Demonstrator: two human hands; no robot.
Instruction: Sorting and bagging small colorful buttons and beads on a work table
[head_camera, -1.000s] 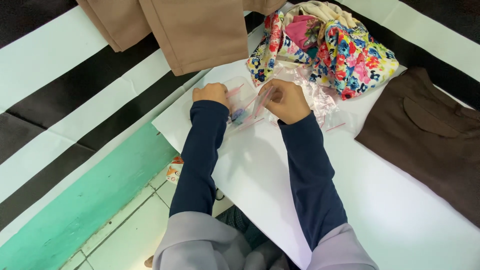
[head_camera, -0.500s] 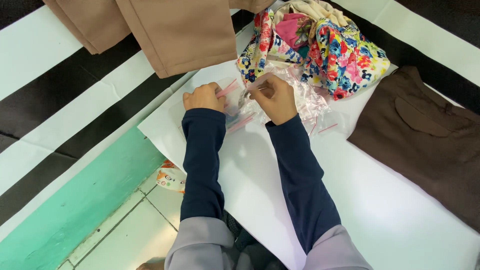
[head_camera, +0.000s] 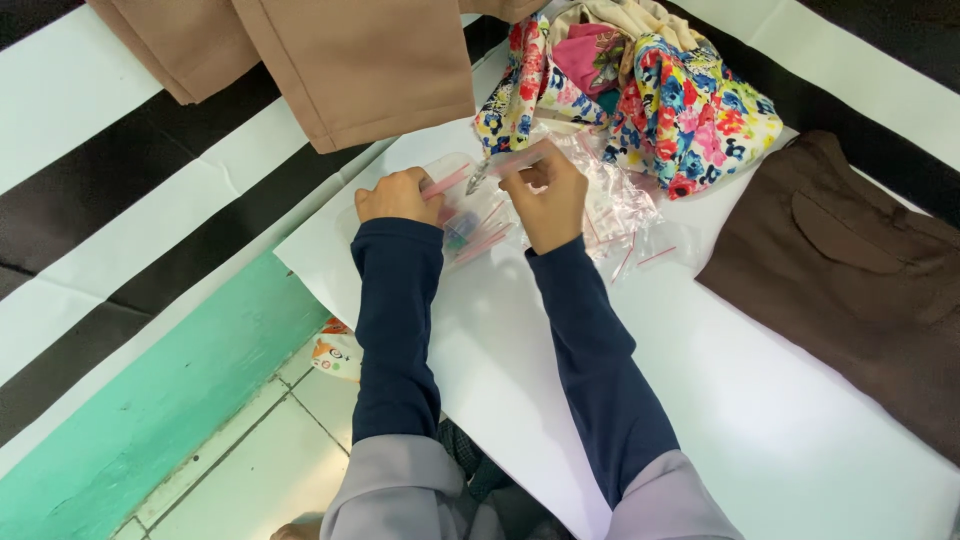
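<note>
Clear plastic zip bag (head_camera: 470, 215), pink-sealed, sits on the white sheet (head_camera: 760, 420), pinched shut-fingered by left hand (head_camera: 398, 195) and right hand (head_camera: 545, 195). Thin film could slip or tear, spilling small contents toward loose bags (head_camera: 620, 205) and floral fabric (head_camera: 690, 110) beyond.

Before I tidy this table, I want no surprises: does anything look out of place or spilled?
Nothing spilled or damaged. The floral fabric lies bunched rather than folded, and small clear bags sit in a loose heap beside the right hand; the left hand holds one bag.

White table (head_camera: 800, 440), striped mat (head_camera: 90, 200), tiled floor (head_camera: 250, 470)
</note>
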